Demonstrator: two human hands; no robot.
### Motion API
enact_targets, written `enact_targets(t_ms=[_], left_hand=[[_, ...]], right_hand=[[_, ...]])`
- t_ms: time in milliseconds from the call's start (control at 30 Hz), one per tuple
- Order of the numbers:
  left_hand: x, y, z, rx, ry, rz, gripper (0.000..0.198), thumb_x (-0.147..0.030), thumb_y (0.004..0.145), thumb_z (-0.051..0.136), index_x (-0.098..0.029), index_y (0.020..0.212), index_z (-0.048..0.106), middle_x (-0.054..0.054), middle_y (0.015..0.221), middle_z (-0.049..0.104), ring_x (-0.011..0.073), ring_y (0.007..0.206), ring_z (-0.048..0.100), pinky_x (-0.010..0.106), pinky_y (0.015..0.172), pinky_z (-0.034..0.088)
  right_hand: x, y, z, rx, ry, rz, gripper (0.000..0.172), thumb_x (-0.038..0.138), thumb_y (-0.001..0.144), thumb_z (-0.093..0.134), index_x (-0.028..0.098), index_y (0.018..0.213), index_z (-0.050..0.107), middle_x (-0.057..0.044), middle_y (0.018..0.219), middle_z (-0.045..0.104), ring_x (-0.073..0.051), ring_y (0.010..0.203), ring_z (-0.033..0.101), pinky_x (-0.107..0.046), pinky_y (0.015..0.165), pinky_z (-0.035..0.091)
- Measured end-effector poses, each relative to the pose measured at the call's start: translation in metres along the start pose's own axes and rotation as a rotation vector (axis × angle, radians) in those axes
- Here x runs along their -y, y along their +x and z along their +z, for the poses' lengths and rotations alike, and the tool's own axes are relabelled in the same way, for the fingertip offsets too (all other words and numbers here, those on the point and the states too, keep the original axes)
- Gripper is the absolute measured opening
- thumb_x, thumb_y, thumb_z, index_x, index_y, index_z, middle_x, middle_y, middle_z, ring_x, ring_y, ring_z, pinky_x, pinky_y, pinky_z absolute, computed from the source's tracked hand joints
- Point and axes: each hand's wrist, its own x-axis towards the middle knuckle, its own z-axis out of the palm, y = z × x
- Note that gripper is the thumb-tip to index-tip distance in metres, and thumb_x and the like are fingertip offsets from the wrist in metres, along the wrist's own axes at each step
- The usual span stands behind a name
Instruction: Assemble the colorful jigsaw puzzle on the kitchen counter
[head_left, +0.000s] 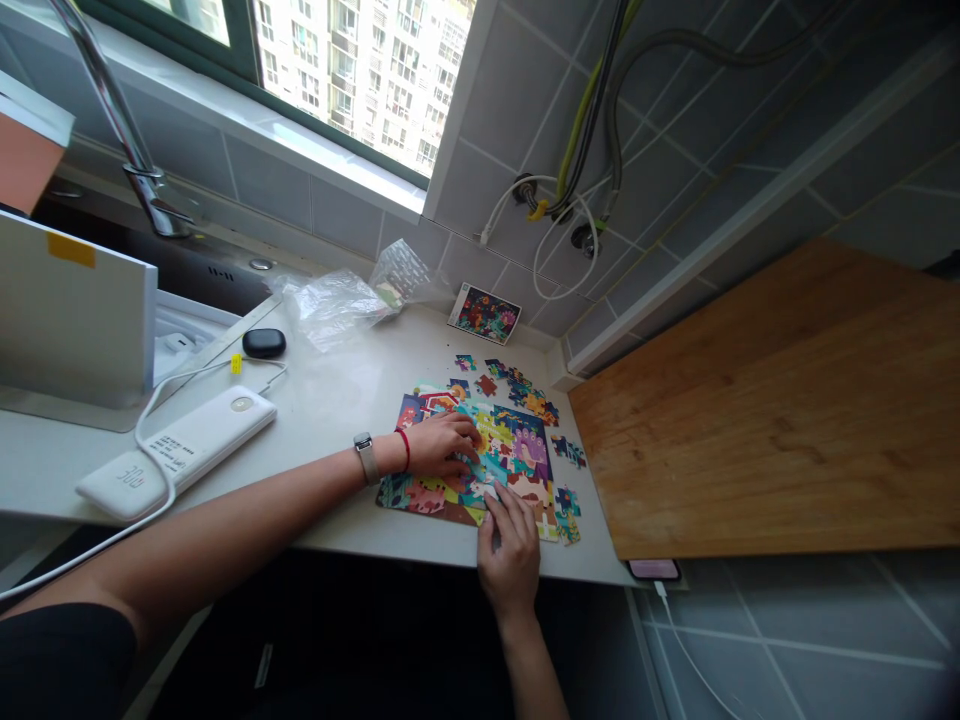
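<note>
A colourful jigsaw puzzle [532,450], largely joined and showing cartoon animals, lies flat on the white counter. My left hand [442,442], with a watch and a red bracelet at the wrist, rests palm down across its middle, fingers spread. From the near edge my right hand [512,550] reaches in, its stretched fingertips touching the puzzle's lower middle; whether a piece is under them I cannot tell. Loose puzzle pieces [487,385] lie beyond the far edge, and others [568,512] sit along the right side. The parts of the picture beneath both hands are hidden.
A small picture card [486,313] leans near the tiled wall. Crumpled clear plastic [330,305], a black case [264,343] and a white power bank [184,450] with a cable lie leftward. A wooden board [780,400] bounds the right; a phone [654,569] shows beneath it.
</note>
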Motion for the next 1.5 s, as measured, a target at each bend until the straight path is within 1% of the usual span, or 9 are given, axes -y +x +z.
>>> enact_targets(t_ms=[100,433,633,833,933,1100,1233,1367,1500], left_hand=[[0.000,-0.001,0.003,-0.029,0.041,-0.023,0.019,-0.032,0.093,0.077,-0.028,0.111,0.081,0.009,0.124,0.072,0.0305,0.118,0.062,0.046,0.106,0.048],[0.001,-0.002,0.003,-0.018,0.059,-0.023,0.019,-0.030,0.092,0.076,-0.027,0.110,0.080,0.009,0.124,0.071,0.0309,0.118,0.062,0.046,0.105,0.047],[-0.001,-0.001,0.005,-0.032,0.043,-0.045,0.028,-0.046,0.091,0.078,-0.024,0.109,0.079,0.010,0.124,0.072,0.0306,0.115,0.065,0.045,0.106,0.046],[-0.001,-0.001,0.001,-0.004,0.051,-0.030,0.024,-0.039,0.091,0.079,-0.024,0.110,0.079,0.009,0.124,0.072,0.0308,0.115,0.065,0.046,0.105,0.046],[0.000,-0.001,-0.001,0.013,0.067,-0.025,0.022,-0.035,0.088,0.081,-0.026,0.108,0.080,0.009,0.123,0.072,0.0300,0.114,0.066,0.044,0.103,0.047],[-0.003,0.000,-0.002,0.033,0.115,-0.007,0.023,-0.035,0.091,0.078,-0.030,0.114,0.080,0.009,0.130,0.070,0.0303,0.116,0.065,0.045,0.104,0.047],[-0.009,0.000,0.000,0.056,0.137,0.045,0.026,-0.038,0.095,0.074,-0.033,0.119,0.079,0.009,0.138,0.067,0.0330,0.124,0.062,0.046,0.105,0.047],[-0.012,-0.002,0.002,0.039,0.111,0.041,0.023,-0.040,0.093,0.077,-0.033,0.114,0.081,0.008,0.135,0.069,0.0334,0.125,0.061,0.046,0.107,0.046],[-0.011,0.000,0.003,0.000,0.093,0.045,0.025,-0.039,0.098,0.070,-0.028,0.119,0.078,0.009,0.131,0.071,0.0317,0.121,0.063,0.045,0.106,0.047]], right_hand=[[0.000,0.000,0.000,0.016,0.000,0.003,0.033,0.016,0.099,0.053,0.021,0.122,0.076,-0.012,0.129,0.075,-0.027,0.121,0.066,-0.047,0.103,0.056],[-0.001,-0.001,0.001,0.013,-0.008,0.002,0.033,0.016,0.100,0.052,0.021,0.122,0.076,-0.011,0.128,0.076,-0.028,0.121,0.066,-0.049,0.103,0.055],[0.000,0.000,0.001,0.009,-0.013,-0.004,0.032,0.015,0.099,0.053,0.020,0.121,0.076,-0.011,0.129,0.076,-0.027,0.122,0.066,-0.047,0.103,0.055],[0.000,0.000,0.001,-0.004,-0.019,-0.016,0.032,0.015,0.099,0.052,0.019,0.121,0.076,-0.011,0.128,0.076,-0.027,0.122,0.066,-0.047,0.103,0.056],[-0.001,-0.001,0.000,0.008,-0.036,-0.012,0.033,0.017,0.100,0.051,0.020,0.122,0.076,-0.011,0.134,0.074,-0.029,0.130,0.063,-0.050,0.106,0.055],[-0.001,-0.002,-0.002,0.103,-0.039,-0.055,0.042,0.020,0.103,0.049,0.020,0.141,0.066,-0.010,0.146,0.067,-0.030,0.146,0.053,-0.052,0.112,0.052],[-0.002,-0.002,-0.003,0.153,-0.053,-0.057,0.044,0.021,0.102,0.050,0.023,0.143,0.066,-0.008,0.149,0.065,-0.031,0.143,0.056,-0.052,0.111,0.052],[-0.003,-0.001,-0.002,0.158,-0.069,-0.056,0.041,0.020,0.102,0.051,0.022,0.139,0.069,-0.009,0.147,0.067,-0.030,0.140,0.058,-0.051,0.110,0.053],[-0.004,-0.002,0.000,0.138,-0.061,-0.055,0.040,0.020,0.102,0.051,0.022,0.138,0.070,-0.009,0.146,0.068,-0.030,0.139,0.059,-0.051,0.110,0.052]])
